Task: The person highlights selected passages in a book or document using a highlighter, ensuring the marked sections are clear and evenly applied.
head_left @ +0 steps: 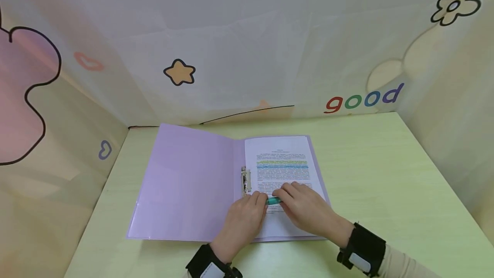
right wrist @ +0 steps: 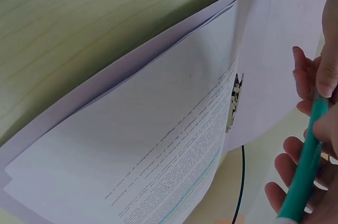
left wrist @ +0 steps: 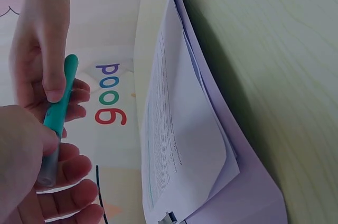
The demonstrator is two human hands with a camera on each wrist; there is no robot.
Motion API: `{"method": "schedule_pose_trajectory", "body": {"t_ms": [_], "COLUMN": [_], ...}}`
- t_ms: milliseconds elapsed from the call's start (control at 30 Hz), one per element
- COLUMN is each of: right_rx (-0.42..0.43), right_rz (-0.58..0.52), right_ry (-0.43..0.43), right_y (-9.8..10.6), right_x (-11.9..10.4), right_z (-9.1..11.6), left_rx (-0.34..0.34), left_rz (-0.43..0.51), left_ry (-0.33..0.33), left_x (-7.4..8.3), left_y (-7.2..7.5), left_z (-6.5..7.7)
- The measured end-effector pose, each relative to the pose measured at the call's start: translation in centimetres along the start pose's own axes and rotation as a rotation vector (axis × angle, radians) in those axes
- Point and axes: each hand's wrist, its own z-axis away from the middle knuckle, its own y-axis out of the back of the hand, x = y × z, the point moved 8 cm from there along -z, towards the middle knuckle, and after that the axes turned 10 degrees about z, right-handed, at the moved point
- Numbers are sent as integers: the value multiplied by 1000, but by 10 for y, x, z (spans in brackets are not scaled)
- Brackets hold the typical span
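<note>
A teal highlighter (head_left: 273,200) is held level between both hands above the printed page (head_left: 285,170) of an open folder. My left hand (head_left: 245,218) pinches its greyish end, thumb against the fingers. The teal body is gripped by my right hand (head_left: 305,209), and in the left wrist view its rounded teal tip (left wrist: 71,61) sticks out past that thumb. One yellow and one blue highlighted band cross the upper part of the text. Beneath the hands, some lower lines of print are hidden.
The purple folder (head_left: 185,183) lies open, its bare cover to the left. A metal clip (head_left: 244,180) sits at its spine beside the stacked sheets. Pale green wood-grain table (head_left: 386,183) surrounds it, and a printed cloth (head_left: 239,55) hangs behind.
</note>
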Motion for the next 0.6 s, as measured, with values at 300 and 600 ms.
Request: {"method": "schedule_pose_trajectory", "body": {"t_ms": [300, 600], "right_rx": [-37, -46], "right_rz": [-30, -43], "right_ry": [-7, 10], "right_y": [-5, -7], "right_x": [-1, -2], "right_z": [2, 1], "left_rx": [54, 85], "left_rz": [64, 156], "left_ry": [-47, -49], "left_x": [5, 5], "left_y": [2, 2], "left_z": [1, 3]}}
